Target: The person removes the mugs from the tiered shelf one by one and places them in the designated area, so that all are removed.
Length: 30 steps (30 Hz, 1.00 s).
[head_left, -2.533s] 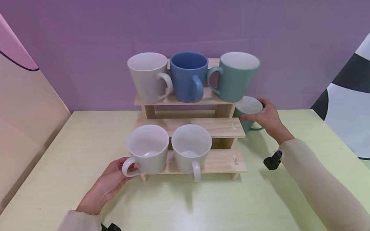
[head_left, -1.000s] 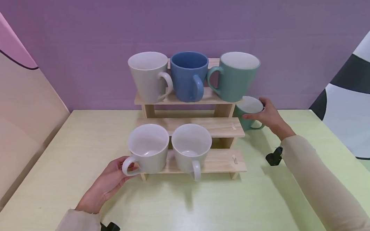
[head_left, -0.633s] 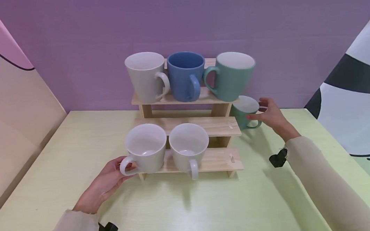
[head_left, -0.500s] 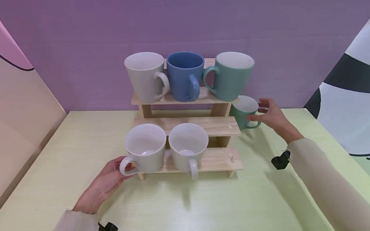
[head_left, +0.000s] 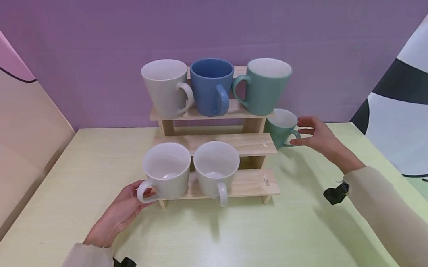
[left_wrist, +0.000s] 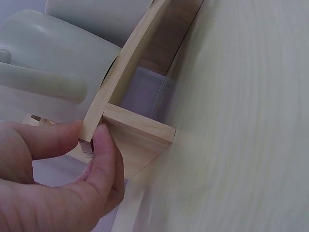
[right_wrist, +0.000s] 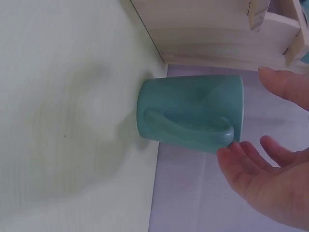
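Note:
A three-tier wooden rack stands on the table. My left hand pinches the left end of its lowest shelf between thumb and fingers, clear in the left wrist view. Beside that hand, on the lowest shelf, is a white mug with its handle to the left; a second white mug sits to its right. Behind the rack's right side, a green mug stands upright on the table. My right hand is at its handle side, fingers spread and apart from thumb; whether a fingertip touches it I cannot tell.
On the top shelf stand a white mug, a blue mug and a green mug. The middle shelf shows bare wood. A purple wall closes off the table's back edge.
My right hand has loosened from around the rim of the green mug behind the rack and drawn back to the right. That mug stays in place. The left hand keeps its pinch.

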### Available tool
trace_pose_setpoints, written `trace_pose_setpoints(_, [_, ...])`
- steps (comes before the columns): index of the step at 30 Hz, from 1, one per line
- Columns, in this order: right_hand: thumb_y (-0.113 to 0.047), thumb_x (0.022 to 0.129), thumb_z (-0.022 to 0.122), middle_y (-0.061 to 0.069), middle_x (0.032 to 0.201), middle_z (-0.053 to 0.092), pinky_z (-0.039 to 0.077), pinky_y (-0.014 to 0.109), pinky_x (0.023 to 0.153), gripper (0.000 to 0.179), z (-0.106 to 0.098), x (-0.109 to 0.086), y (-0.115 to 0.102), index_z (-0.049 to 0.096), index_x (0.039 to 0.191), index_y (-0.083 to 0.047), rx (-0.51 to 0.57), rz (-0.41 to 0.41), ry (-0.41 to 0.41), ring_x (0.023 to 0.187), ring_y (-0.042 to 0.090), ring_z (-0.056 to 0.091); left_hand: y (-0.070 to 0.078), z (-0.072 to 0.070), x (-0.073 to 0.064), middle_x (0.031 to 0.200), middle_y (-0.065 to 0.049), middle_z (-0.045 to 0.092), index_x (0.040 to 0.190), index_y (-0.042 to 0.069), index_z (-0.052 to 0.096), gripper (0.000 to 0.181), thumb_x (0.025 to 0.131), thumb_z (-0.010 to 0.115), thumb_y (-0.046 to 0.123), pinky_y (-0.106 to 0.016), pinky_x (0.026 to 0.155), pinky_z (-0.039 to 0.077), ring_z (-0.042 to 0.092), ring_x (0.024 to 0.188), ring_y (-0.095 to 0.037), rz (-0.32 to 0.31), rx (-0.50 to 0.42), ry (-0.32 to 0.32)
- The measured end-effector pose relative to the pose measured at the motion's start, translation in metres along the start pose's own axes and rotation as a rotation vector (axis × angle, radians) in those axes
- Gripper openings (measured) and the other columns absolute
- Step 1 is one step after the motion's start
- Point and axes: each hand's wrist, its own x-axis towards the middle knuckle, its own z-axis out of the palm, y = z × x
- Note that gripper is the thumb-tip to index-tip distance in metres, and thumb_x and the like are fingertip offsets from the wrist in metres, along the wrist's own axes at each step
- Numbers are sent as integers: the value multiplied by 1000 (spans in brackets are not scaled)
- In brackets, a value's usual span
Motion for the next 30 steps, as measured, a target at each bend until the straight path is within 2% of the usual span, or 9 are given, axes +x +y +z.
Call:
trace_pose_setpoints(3, [-14,86,70,27,147,29,40,54,105,83,0,-5,-2,17,147,3,-12,-5,-10,133,42,35,1,0,0,109,-1,47,127,-11,37,36,94,50,-3,-19,91,52,56,98,-8,3,1,-2])
trace_pose_setpoints(6, [-15,85,71,25,146,32,50,31,97,80,0,-10,-4,21,146,2,-24,-20,-23,132,41,38,1,-1,0,111,-2,47,127,-11,37,36,94,50,-2,-19,91,52,56,98,-8,4,0,-3])
trace_pose_setpoints(8, [-14,85,71,24,145,33,49,15,86,77,0,-14,-6,24,144,2,-26,-35,-36,131,40,39,0,-1,0,114,-3,46,126,-10,38,35,95,50,-2,-19,91,52,55,99,-7,2,1,-4])
trace_pose_setpoints(10, [-14,85,71,23,144,34,44,5,77,75,0,-18,-8,26,143,3,-23,-47,-55,131,41,39,0,-2,0,116,-5,45,124,-9,40,31,95,49,-2,-20,92,52,55,100,-7,-2,2,-1])
trace_pose_setpoints(15, [-13,86,70,21,141,36,46,5,78,71,1,-28,-14,28,141,2,-9,-75,-78,127,36,43,-1,-3,1,111,-4,44,118,-5,44,24,94,49,-4,-20,92,52,54,99,-8,-3,-5,-7])
trace_pose_setpoints(18, [-10,85,71,17,138,39,49,7,80,69,3,-33,-17,30,140,2,7,-96,-76,116,15,51,-1,-4,0,107,-1,45,119,-5,44,26,94,50,-3,-19,91,52,54,97,-8,3,-18,-13])
trace_pose_setpoints(22, [-7,83,72,13,134,40,49,7,83,68,7,-38,-24,33,138,3,23,-131,-85,101,-8,49,-2,-5,0,98,1,46,111,1,49,19,93,53,-2,-18,88,53,53,92,-8,18,-35,-23])
trace_pose_setpoints(26, [-5,82,72,6,129,43,48,7,85,67,11,-43,-31,35,137,2,23,-160,-96,101,-9,50,-2,-5,0,92,1,45,102,8,51,14,92,55,-2,-18,87,53,52,88,-8,27,-42,-30])
trace_pose_setpoints(30, [-3,81,73,-6,120,46,48,9,87,65,15,-47,-36,37,135,2,39,-189,-107,102,-7,51,-3,-5,0,93,1,45,102,8,51,15,92,54,-3,-18,87,53,53,90,-8,33,-45,-36])
